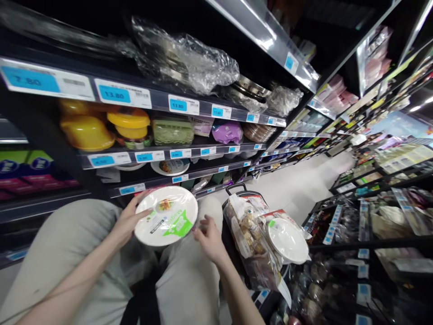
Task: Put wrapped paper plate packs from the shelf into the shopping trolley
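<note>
A wrapped pack of white paper plates (162, 232), its label green and white, is tilted up over my knees. My left hand (130, 221) grips its left edge, the thumb lying on the wrapper. Just right of the plates, my right hand (210, 239) is apart from them, fingers loosely bent and spread, holding nothing. Beside my right knee stands a black shopping basket (237, 187). Inside it are a clear bag of brown snacks (248, 230) and another pack of white plates (289, 239).
Shelves ahead carry yellow containers (128, 122), a green pack (173, 132), a purple item (227, 132) and plastic-wrapped metal ware (189, 61). On the lowest shelf lies another plate pack (170, 167). The pale aisle floor (287, 178) runs away to the right, with more racks beyond the basket.
</note>
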`<control>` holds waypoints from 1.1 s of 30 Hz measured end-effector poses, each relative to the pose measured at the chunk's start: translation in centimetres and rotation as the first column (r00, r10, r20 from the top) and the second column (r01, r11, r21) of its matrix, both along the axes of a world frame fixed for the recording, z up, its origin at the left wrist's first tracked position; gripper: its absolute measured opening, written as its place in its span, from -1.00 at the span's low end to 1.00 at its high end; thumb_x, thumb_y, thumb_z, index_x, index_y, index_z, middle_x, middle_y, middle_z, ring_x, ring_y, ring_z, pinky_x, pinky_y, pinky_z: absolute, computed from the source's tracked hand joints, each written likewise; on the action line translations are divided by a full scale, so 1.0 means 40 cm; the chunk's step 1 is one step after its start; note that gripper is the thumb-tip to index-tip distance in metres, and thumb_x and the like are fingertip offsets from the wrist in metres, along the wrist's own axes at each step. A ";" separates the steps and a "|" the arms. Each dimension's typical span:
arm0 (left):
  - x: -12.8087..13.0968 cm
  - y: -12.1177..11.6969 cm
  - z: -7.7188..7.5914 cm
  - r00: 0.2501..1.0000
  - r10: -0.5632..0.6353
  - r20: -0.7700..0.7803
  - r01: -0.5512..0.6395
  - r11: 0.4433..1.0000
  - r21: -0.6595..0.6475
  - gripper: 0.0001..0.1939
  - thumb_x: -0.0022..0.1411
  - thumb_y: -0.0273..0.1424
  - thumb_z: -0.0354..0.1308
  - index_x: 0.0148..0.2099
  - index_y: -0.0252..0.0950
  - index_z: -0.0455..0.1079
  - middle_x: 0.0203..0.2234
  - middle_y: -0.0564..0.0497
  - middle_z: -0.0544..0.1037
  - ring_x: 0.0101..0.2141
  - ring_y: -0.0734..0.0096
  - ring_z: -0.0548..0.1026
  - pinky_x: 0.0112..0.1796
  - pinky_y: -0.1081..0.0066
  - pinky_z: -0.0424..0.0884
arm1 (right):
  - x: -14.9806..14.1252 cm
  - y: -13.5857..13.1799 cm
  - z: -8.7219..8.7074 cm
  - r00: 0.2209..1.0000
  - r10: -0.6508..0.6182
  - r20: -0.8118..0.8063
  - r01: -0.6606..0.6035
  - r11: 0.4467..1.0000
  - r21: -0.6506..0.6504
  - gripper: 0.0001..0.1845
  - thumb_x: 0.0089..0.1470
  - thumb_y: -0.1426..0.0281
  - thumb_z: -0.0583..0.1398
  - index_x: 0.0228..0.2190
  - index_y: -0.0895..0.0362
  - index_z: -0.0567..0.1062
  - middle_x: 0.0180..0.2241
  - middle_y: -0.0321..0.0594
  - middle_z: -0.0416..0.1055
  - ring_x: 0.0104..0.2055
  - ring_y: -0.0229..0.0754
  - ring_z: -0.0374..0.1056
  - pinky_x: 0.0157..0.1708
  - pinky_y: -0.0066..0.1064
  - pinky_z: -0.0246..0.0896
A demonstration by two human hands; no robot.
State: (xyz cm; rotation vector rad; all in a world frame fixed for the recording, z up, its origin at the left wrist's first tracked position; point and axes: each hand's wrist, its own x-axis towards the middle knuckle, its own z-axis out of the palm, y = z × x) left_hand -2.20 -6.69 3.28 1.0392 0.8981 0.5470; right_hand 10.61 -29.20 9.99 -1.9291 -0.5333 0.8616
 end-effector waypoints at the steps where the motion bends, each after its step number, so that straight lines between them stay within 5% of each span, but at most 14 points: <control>1: 0.000 -0.001 0.001 1.000 0.003 0.018 -0.003 1.000 -0.024 -0.02 -0.32 -0.22 0.54 0.21 -0.13 0.29 0.09 -0.05 0.47 -0.11 0.20 0.53 -0.34 0.54 0.51 | -0.012 0.037 -0.003 1.000 -0.009 0.022 0.009 1.000 0.030 -0.27 0.01 0.19 0.24 0.14 0.23 0.20 0.09 0.11 0.34 -0.11 -0.06 0.42 -0.05 -0.12 0.35; 5: 0.000 -0.003 0.013 0.996 -0.016 0.083 0.026 0.993 -0.113 -0.03 -0.38 -0.20 0.56 0.13 -0.26 0.33 -0.22 -0.02 0.60 -0.36 0.30 0.57 -0.37 0.48 0.55 | -0.025 0.132 0.007 0.993 -0.092 0.069 0.084 0.991 0.109 -0.31 -0.04 0.32 0.22 0.13 0.20 0.22 0.09 0.02 0.38 0.10 0.02 0.32 0.11 -0.10 0.23; 10: -0.002 -0.012 0.047 0.991 -0.076 0.107 0.091 0.985 -0.144 -0.08 -0.34 -0.19 0.57 0.12 -0.19 0.32 -0.20 0.04 0.60 -0.35 0.35 0.58 -0.36 0.50 0.55 | 0.013 0.127 0.013 0.995 -0.016 -0.100 0.028 0.993 0.119 -0.64 -0.14 0.32 0.19 -0.24 0.19 0.46 -0.23 -0.12 0.52 -0.18 -0.01 0.42 -0.18 -0.23 0.35; 15: -0.006 -0.007 0.064 0.968 -0.250 0.038 0.252 0.960 -0.124 -0.16 -0.24 -0.03 0.51 0.06 -0.30 0.37 -0.13 -0.17 0.59 -0.36 0.20 0.58 -0.43 0.34 0.59 | 0.091 -0.071 0.076 0.947 -0.322 0.018 0.316 0.937 0.150 -0.56 -0.10 0.16 0.21 -0.23 0.20 0.47 -0.30 -0.15 0.50 -0.24 -0.06 0.39 -0.25 -0.30 0.32; 18: -0.010 0.011 0.052 0.978 -0.205 -0.037 0.203 0.977 -0.066 -0.14 -0.25 0.09 0.45 0.02 -0.31 0.38 -0.11 -0.19 0.57 -0.35 0.23 0.57 -0.37 0.29 0.60 | 0.152 -0.252 0.147 0.743 -0.630 0.226 0.606 0.777 0.170 -0.39 -0.06 0.02 0.20 -0.08 0.19 0.41 -0.17 -0.09 0.50 -0.19 -0.02 0.40 -0.27 -0.30 0.33; 20: -0.013 0.021 0.041 0.986 -0.162 -0.028 0.160 0.985 -0.059 -0.17 -0.22 0.10 0.42 0.02 -0.30 0.39 -0.10 -0.17 0.56 -0.37 0.28 0.56 -0.36 0.29 0.60 | 0.193 -0.367 0.189 0.537 -0.658 0.527 0.698 0.698 0.159 -0.39 0.00 -0.01 0.14 -0.08 0.20 0.43 -0.23 -0.04 0.50 -0.21 0.02 0.40 -0.30 -0.28 0.31; 22: -0.013 0.024 0.035 0.989 -0.148 -0.018 0.146 0.987 -0.068 -0.20 -0.20 0.08 0.41 0.01 -0.30 0.39 -0.11 -0.16 0.56 -0.40 0.31 0.54 -0.36 0.27 0.60 | 0.227 -0.464 0.211 0.315 -0.446 0.838 0.806 0.591 0.012 -0.41 0.12 0.05 0.03 -0.09 0.28 0.44 -0.36 0.06 0.49 -0.34 0.10 0.40 -0.38 -0.20 0.26; 24: -0.012 0.023 0.033 0.987 -0.157 -0.023 0.155 0.985 -0.076 -0.20 -0.21 0.08 0.41 0.01 -0.30 0.39 -0.13 -0.15 0.57 -0.41 0.32 0.53 -0.36 0.25 0.61 | 0.255 -0.537 0.208 0.195 -0.131 0.972 0.834 0.543 -0.094 -0.40 0.22 0.18 -0.09 0.01 0.40 0.39 -0.27 0.24 0.48 -0.31 0.20 0.43 -0.40 -0.14 0.25; 27: -0.010 0.019 0.035 0.983 -0.181 -0.020 0.179 0.981 -0.076 -0.17 -0.22 0.09 0.42 0.01 -0.31 0.39 -0.13 -0.15 0.56 -0.39 0.30 0.54 -0.34 0.25 0.61 | 0.293 -0.608 0.161 0.079 0.247 0.966 0.690 0.685 -0.232 -0.42 0.27 0.40 -0.22 0.07 0.53 0.32 0.04 0.43 0.34 0.05 0.26 0.36 -0.13 -0.10 0.32; 29: -0.012 0.020 0.034 0.983 -0.185 -0.005 0.184 0.980 -0.075 -0.18 -0.21 0.09 0.42 0.01 -0.30 0.39 -0.11 -0.15 0.56 -0.39 0.30 0.54 -0.33 0.26 0.61 | 0.312 -0.631 0.115 0.039 0.417 0.908 0.589 0.725 -0.358 -0.41 0.26 0.50 -0.27 0.05 0.59 0.34 0.12 0.42 0.27 0.18 0.23 0.25 0.06 -0.10 0.24; 33: -0.016 0.022 0.029 0.985 -0.169 0.010 0.170 0.982 -0.081 -0.20 -0.19 0.06 0.43 0.02 -0.30 0.38 -0.09 -0.15 0.55 -0.37 0.32 0.54 -0.32 0.27 0.61 | 0.320 -0.623 0.029 0.110 0.667 0.737 0.497 0.605 -0.622 -0.42 0.23 0.59 -0.24 0.06 0.48 0.41 0.16 0.21 0.30 0.20 0.25 0.24 0.11 0.02 0.20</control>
